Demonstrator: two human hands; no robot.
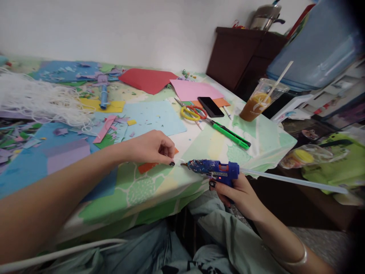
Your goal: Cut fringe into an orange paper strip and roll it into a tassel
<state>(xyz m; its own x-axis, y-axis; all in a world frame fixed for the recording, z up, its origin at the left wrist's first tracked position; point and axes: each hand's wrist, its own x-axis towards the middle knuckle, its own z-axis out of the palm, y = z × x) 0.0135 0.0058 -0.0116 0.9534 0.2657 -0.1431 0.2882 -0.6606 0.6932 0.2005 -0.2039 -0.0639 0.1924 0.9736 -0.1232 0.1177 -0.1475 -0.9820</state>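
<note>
Cup [262,87]: brown drink [251,108] (plus straw [283,75]); right hand [238,193] grips glue gun [209,168]

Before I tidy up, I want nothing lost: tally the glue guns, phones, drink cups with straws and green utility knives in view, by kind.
Glue gun: 1
Phone: 1
Drink cup: 1
Green utility knife: 1
Total: 4

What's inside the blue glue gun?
A translucent glue stick enters the glue gun from behind; a reddish part shows through its side opening. The rest is covered.
</note>
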